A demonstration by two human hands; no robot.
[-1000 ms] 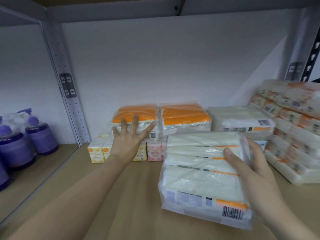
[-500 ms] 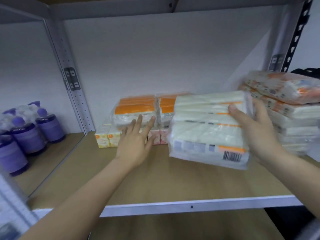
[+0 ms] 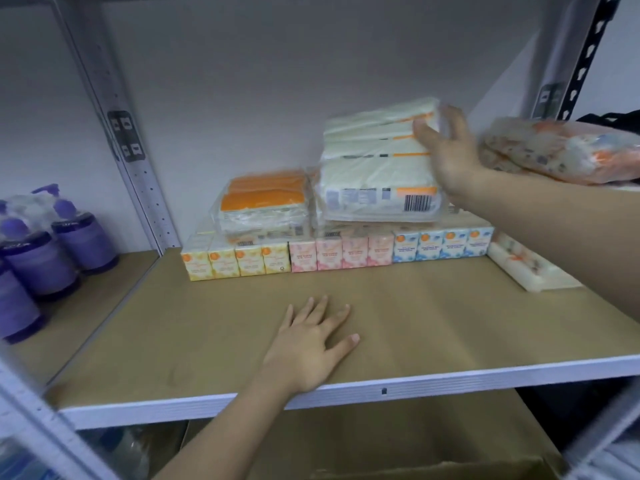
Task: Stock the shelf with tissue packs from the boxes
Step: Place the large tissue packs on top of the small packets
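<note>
Since half a second ago my right hand (image 3: 450, 157) has lifted the white tissue pack (image 3: 377, 161), still gripped, onto the stack at upper centre, left hand (image 3: 308, 344) flat and empty on the shelf (image 3: 415, 382); next I'd release, fetch another.

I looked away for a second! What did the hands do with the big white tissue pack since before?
The right hand lifted the white tissue pack off the shelf board and carried it back onto the stacked packs behind, keeping its grip. The left hand let go of the orange pack and pulled back, palm flat on the board. The small boxes and purple bottles stayed put.
</note>
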